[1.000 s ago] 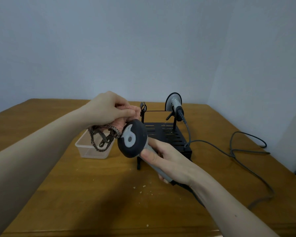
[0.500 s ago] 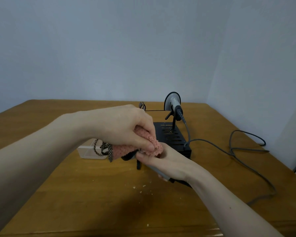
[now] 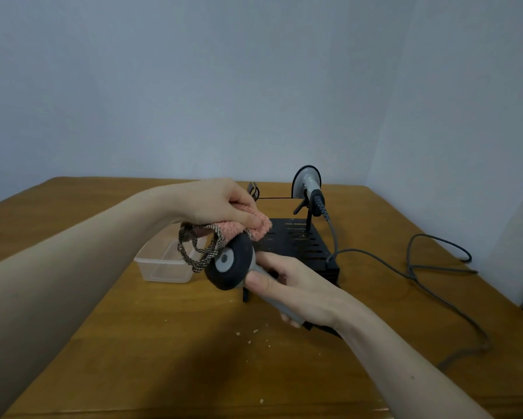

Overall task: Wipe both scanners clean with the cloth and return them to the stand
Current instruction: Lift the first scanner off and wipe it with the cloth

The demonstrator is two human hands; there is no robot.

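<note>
My right hand [image 3: 287, 285] grips the grey handle of a scanner [image 3: 228, 264] whose round black head faces me, in front of the black stand [image 3: 302, 243]. My left hand [image 3: 221, 204] presses a pink cloth [image 3: 254, 228] with a checkered edge onto the top back of that head. A second scanner [image 3: 307, 182] hangs on the stand's right post at the back, its grey cable [image 3: 420, 267] trailing off to the right. The stand's left hook [image 3: 253, 190] holds nothing.
A clear plastic tub [image 3: 163, 264] sits on the wooden table [image 3: 133, 343] left of the stand, partly behind the cloth. Small crumbs [image 3: 254, 332] lie on the table in front of me. The cable loops across the table's right side. Walls close in behind and right.
The cloth, which covered the scanner head half a second ago, has slid up and back onto the head's top. The head's front face shows again.
</note>
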